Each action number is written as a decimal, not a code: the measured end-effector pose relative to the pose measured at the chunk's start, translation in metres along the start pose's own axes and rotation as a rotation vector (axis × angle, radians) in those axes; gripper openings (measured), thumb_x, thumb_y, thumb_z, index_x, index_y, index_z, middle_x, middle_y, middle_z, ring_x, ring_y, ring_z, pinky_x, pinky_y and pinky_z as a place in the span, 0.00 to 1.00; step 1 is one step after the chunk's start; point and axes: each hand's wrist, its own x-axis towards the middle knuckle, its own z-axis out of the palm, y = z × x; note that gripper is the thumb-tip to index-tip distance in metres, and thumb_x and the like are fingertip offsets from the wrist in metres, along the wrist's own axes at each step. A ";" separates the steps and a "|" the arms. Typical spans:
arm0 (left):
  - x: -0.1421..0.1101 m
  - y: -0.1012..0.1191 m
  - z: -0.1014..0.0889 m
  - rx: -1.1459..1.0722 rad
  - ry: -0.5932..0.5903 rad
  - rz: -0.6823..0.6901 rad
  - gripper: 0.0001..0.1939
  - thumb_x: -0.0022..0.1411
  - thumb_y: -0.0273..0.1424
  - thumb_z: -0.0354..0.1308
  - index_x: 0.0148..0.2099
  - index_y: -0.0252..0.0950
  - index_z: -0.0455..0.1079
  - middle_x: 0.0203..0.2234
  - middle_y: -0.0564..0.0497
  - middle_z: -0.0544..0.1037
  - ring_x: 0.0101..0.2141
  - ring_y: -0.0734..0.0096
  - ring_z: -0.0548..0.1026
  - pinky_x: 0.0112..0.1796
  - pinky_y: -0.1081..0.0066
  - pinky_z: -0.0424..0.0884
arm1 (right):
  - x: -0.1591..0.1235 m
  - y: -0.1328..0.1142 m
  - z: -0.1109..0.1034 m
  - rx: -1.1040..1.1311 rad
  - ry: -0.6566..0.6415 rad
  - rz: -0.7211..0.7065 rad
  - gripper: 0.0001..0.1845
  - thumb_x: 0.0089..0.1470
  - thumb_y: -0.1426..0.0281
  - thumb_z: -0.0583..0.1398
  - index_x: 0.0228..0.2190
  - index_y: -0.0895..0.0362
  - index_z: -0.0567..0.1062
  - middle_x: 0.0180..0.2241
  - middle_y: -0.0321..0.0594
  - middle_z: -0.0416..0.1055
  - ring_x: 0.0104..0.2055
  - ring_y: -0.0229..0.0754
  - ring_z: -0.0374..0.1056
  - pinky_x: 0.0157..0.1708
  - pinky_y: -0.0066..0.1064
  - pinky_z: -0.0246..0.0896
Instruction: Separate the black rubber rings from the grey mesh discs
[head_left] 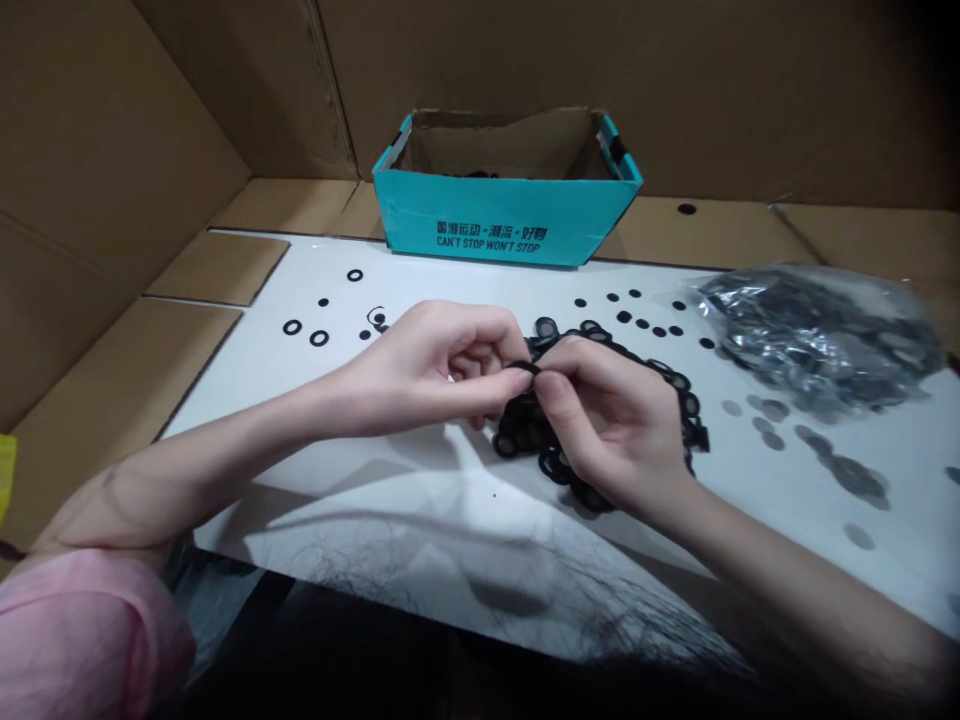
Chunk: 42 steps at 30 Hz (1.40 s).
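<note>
Between the fingertips of both my hands is a small black ring, seen nearly edge-on. My left hand pinches its left side with thumb and forefinger. From the right, my right hand grips it the same way. Under and behind my hands lies a pile of black rings, several with grey discs in their middles. My right hand covers part of that pile. Whether the held ring has a disc in it I cannot tell.
A turquoise box stands at the back with dark pieces inside. To the right lies a clear plastic bag of dark pieces, near scattered grey discs and small black discs. Loose black rings lie left. Cardboard walls surround the white table.
</note>
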 end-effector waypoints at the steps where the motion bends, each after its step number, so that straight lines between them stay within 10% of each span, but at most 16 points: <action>1: -0.001 -0.001 0.001 0.000 0.022 0.015 0.05 0.64 0.28 0.56 0.34 0.32 0.66 0.22 0.54 0.74 0.24 0.79 0.75 0.25 0.81 0.71 | 0.000 0.000 -0.001 0.009 -0.001 0.003 0.09 0.58 0.77 0.55 0.27 0.55 0.66 0.21 0.32 0.62 0.22 0.32 0.59 0.22 0.27 0.54; 42: 0.000 0.000 0.003 -0.014 -0.011 0.006 0.05 0.62 0.27 0.57 0.34 0.32 0.65 0.20 0.56 0.70 0.22 0.81 0.70 0.23 0.81 0.65 | -0.002 -0.001 0.000 -0.023 0.061 -0.007 0.08 0.58 0.75 0.56 0.27 0.54 0.68 0.22 0.35 0.65 0.23 0.35 0.60 0.23 0.31 0.54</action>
